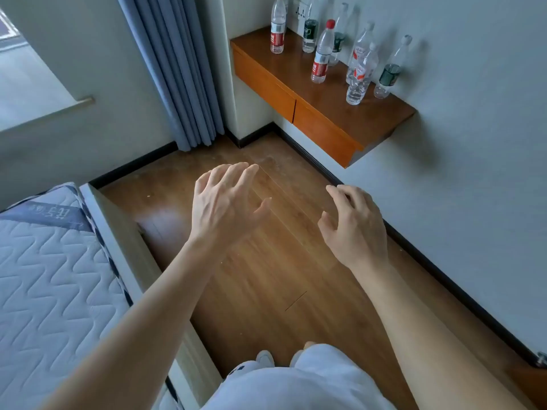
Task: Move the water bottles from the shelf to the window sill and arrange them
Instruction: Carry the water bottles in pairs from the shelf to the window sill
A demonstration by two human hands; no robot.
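At the far left, the window sill (44, 113) is seen pale and bare at its visible edge, with a quilted mattress (50, 276) below it whose dark band carries writing too blurred to be read. A blue-grey curtain (180, 69) hangs between the sill and the corner. The left hand (225, 202) is held out over the wooden floor (266, 276) with fingers spread wide and nothing grasped. Just to its right, the right hand (352, 229) is held palm down with fingers loosely curled, likewise empty. Both hands are well apart from the bottles, which stand upright on the wall-mounted wooden shelf (325, 113) above and beyond them, towards the upper right. On the shelf, from left to right, a red-capped bottle with a red label (278, 26) is seen near the corner, then a green-labelled bottle (310, 32), a second red-labelled bottle (322, 53) nearer the front, another green-labelled bottle (337, 44) behind it, two clear bottles with red-and-white labels (359, 75) standing close together, and a last green-labelled bottle (390, 72) at the right end. The print on all the labels is too small to be made out. A wall socket (301, 10) is seen behind the bottles.
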